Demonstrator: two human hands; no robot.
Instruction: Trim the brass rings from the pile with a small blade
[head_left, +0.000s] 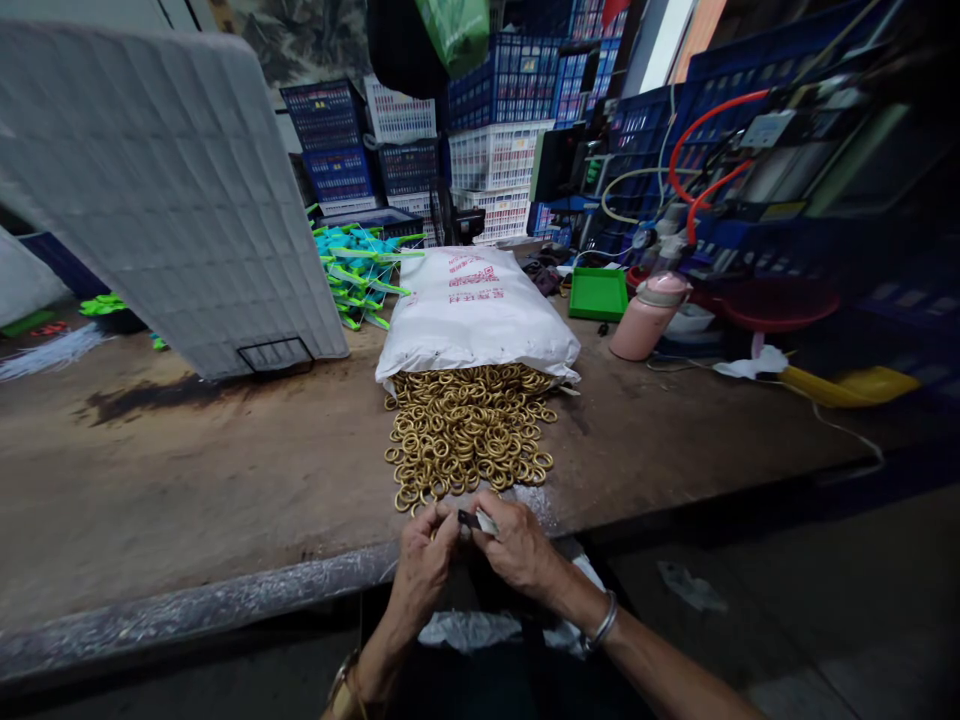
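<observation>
At the table's front edge my left hand [426, 558] is closed, fingertips pinched on a gold-coloured ring [433, 535] mostly hidden by the fingers. My right hand [519, 545] grips a small knife [472, 520] with a dark blade and a pale handle. Its blade points left and meets the fingertips of my left hand. Just beyond both hands lies a loose heap of gold-coloured rings [469, 435]. They spill from the open mouth of a white sack [480, 310] with red print, lying flat on the table.
A tall whitish padded panel [172, 190] stands at left on the wooden table [225, 480]. Blue and bright green pieces [356, 270] are piled behind the sack. To the right are a green tray [598, 293], a pink bottle [649, 315] and a yellow scoop [847, 387]. Stacked crates [499, 155] stand behind.
</observation>
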